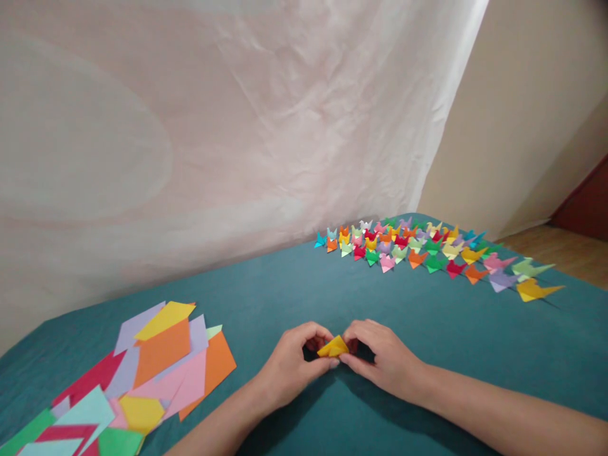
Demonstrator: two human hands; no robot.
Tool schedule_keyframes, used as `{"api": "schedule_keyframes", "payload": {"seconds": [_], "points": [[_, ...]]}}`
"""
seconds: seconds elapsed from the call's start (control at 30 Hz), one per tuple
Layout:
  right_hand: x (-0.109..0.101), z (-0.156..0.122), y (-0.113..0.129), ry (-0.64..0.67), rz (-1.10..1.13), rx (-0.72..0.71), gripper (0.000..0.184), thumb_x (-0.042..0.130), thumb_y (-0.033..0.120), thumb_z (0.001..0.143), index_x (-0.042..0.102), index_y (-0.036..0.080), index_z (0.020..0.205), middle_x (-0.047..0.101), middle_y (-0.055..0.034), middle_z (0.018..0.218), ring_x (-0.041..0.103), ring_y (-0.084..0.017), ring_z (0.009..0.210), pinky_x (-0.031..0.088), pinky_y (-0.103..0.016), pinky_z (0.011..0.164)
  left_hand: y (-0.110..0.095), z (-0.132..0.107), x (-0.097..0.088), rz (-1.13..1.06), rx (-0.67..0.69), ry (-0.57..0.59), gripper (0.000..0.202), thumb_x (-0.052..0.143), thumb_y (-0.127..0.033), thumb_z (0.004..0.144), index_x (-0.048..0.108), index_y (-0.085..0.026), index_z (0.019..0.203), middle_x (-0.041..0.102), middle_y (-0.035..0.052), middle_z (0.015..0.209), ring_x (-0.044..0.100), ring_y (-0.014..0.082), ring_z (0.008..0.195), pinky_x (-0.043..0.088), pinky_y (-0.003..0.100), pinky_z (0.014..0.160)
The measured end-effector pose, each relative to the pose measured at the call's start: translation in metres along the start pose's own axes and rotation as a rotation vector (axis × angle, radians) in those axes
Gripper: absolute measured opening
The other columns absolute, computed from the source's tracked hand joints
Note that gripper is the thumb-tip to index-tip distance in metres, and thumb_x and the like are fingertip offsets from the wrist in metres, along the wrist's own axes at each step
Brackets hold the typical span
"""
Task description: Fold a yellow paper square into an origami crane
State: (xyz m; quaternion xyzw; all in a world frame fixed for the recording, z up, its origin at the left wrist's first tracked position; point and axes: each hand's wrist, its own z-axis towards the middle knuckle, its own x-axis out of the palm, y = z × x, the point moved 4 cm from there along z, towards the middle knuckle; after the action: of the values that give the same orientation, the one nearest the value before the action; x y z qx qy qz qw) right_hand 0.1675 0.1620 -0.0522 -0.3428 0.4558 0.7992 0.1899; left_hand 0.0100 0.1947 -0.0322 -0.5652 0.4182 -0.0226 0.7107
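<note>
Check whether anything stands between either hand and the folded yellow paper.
Nothing visible does: the left hand and the right hand both hold the folded yellow paper directly. Loose colored sheets lie off to the left, and folded paper birds stand farther back to the right.

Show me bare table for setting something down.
Widest: the middle of the table, beyond the left hand and right hand, between the colored sheets and the paper birds. Another lies between the right arm and the birds. Crowded: the near left, under overlapping sheets, and the far right, under the birds' rows.
</note>
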Motion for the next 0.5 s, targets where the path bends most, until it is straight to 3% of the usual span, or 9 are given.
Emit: {"api": "schedule_keyframes", "payload": {"seconds": [0.17,0.37,0.5], "points": [[-0.004,0.000,0.002,-0.085,0.010,-0.119,0.005,0.054,0.018,0.086,0.054,0.019,0.081,0.060,-0.0002,0.075,0.053,-0.013,0.069,0.036,-0.026,0.065,-0.001,-0.002,-0.001,0.065,0.144,-0.118,0.017,0.069,-0.016,0.073,0.062,-0.018,0.088,0.059,0.0008,0.085,0.054,0.0146,0.081,0.041,0.024,0.073],[-0.012,0.001,0.010,-0.175,-0.205,-0.254,0.009,0.051,0.013,0.085,0.057,0.018,0.082,0.062,-0.0022,0.076,0.053,-0.014,0.071,0.035,-0.029,0.066,-0.006,-0.008,0.000,0.303,0.307,-0.179,0.015,0.064,-0.021,0.080,0.057,-0.021,0.093,0.061,0.0031,0.093,0.055,0.0173,0.088,0.041,0.029,0.078],[-0.010,0.000,0.016,-0.182,-0.325,-0.332,0.012,0.050,0.015,0.086,0.059,0.018,0.078,0.061,-0.0020,0.072,0.051,-0.015,0.068,0.034,-0.030,0.066,-0.006,-0.010,0.001,0.470,0.413,-0.199,0.011,0.054,-0.012,0.082,0.056,-0.021,0.089,0.063,0.0015,0.089,0.056,0.0162,0.085,0.040,0.030,0.079]]}}
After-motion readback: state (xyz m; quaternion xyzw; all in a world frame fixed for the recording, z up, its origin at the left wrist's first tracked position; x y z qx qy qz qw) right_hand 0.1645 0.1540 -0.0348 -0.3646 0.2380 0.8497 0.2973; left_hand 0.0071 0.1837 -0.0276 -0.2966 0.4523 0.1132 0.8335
